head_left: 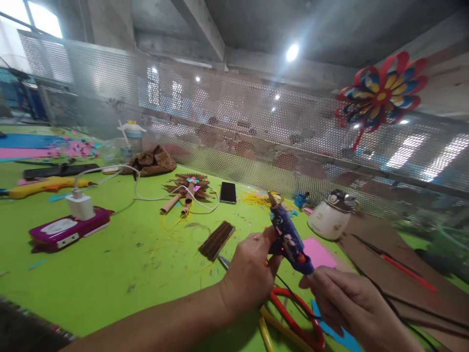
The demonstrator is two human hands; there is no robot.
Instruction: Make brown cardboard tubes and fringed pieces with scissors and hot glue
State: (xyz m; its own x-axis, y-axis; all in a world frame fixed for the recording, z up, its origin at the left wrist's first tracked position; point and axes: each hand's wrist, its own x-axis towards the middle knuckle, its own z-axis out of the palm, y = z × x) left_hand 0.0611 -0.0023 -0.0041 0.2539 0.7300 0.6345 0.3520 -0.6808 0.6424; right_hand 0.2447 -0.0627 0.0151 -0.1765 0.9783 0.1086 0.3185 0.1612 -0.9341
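Observation:
A dark blue glue gun (pixel 289 237) is held up over the table, its nozzle pointing up and away and a small red light glowing on its side. My left hand (pixel 252 266) is closed around its handle. The fingers of my right hand (pixel 344 298) are pinched together at the rear end of the gun; what they hold there is too small to make out. Below both hands lie scissors with red handles (pixel 293 313). A pleated brown cardboard piece (pixel 217 240) rests on the green table, left of my left hand.
On the green table (pixel 120 278) are a purple power strip (pixel 69 230), a yellow glue gun (pixel 47 187), a phone (pixel 228 192), a brown paper figure (pixel 188 190) and a white kettle (pixel 331 215). Brown cardboard (pixel 395 259) lies right. A perforated metal screen (pixel 234 127) stands behind.

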